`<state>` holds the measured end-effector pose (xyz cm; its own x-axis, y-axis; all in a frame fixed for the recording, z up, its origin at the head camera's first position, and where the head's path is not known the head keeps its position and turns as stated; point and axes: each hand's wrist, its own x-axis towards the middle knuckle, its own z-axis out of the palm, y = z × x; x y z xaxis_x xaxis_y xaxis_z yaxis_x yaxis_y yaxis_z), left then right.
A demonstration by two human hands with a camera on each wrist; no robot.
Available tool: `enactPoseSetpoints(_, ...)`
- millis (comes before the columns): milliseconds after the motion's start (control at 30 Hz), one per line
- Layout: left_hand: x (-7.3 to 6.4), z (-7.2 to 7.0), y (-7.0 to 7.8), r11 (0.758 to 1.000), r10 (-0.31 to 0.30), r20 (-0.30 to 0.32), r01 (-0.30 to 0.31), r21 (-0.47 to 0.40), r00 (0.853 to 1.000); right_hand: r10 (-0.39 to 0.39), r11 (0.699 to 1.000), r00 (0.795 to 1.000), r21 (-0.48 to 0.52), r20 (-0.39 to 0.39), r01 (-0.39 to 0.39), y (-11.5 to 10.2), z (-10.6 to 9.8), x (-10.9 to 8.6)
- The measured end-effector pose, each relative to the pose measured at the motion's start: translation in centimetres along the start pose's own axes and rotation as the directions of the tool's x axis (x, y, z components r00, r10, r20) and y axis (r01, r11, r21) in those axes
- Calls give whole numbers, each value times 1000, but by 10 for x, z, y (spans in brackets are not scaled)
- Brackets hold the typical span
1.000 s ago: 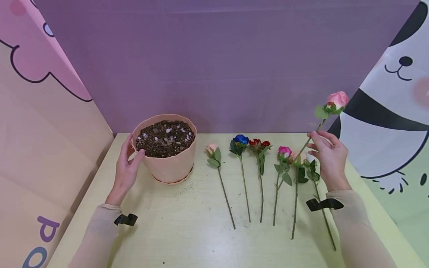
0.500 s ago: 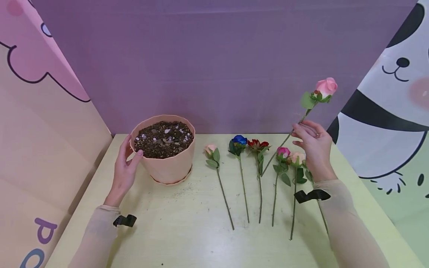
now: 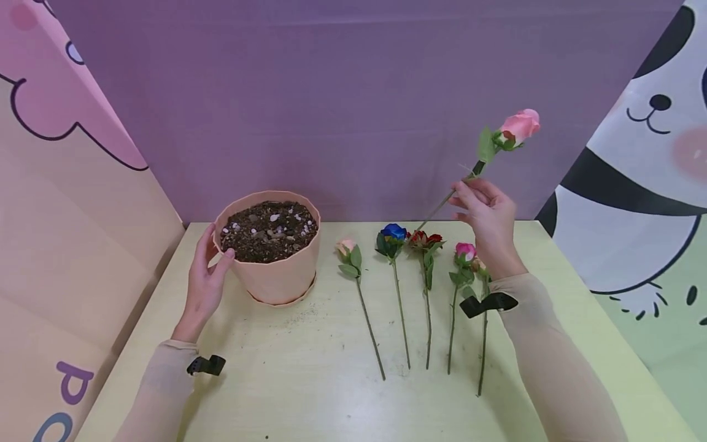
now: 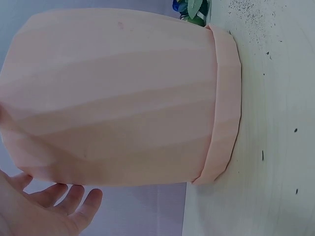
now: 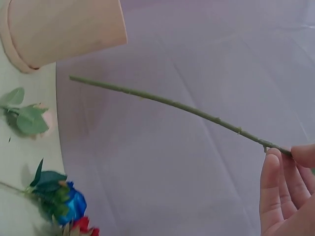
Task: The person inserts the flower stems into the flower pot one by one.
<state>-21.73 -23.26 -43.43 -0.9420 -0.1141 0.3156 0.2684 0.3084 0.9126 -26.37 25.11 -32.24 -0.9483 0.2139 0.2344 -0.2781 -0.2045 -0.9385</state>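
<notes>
My left hand [image 3: 205,288] holds the side of a peach-coloured flowerpot [image 3: 278,279], thumb at the rim and fingers round the far left side. Dark soil [image 3: 270,230] with pale pebbles fills the pot nearly to the top. In the left wrist view, several fingertips [image 4: 91,204] lie along the pot wall. Raised above the table, my right hand [image 3: 488,221] pinches the stem of a pink rose [image 3: 519,127] between thumb and fingers. The bloom points up and right; the bare green stem [image 5: 167,102] slants down left, its end toward the pot in the right wrist view.
Several artificial flowers lie in a row on the pale table [image 3: 309,393]: a peach rose [image 3: 347,247], a blue rose [image 3: 394,232], a red flower [image 3: 428,240] and a magenta rose [image 3: 466,250], with more partly hidden by my right arm. A purple backdrop [image 3: 353,110] stands behind.
My right hand has moved left and upward with the pink rose, whose stem has tilted further over. The left hand has stayed at the pot.
</notes>
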Motion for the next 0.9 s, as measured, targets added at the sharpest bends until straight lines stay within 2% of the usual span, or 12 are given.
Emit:
enactPoseSetpoints(167,2,0,2,1000,2,-3,-2,6,1000,-5,997,1000,-78,0,5,-9,22,4)
enactPoseSetpoints(333,1,0,2,1000,-6,-5,6,5,1000,-11,997,1000,-72,11,12,-14,46,9)
enactPoseSetpoints(600,-4,2,0,1000,-12,-8,12,-5,1000,-22,998,997,-62,70,27,-17,80,11)
enactPoseSetpoints(900,-2,3,2,1000,-15,-13,15,-19,1000,-58,989,993,-131,104,72,-16,121,19)
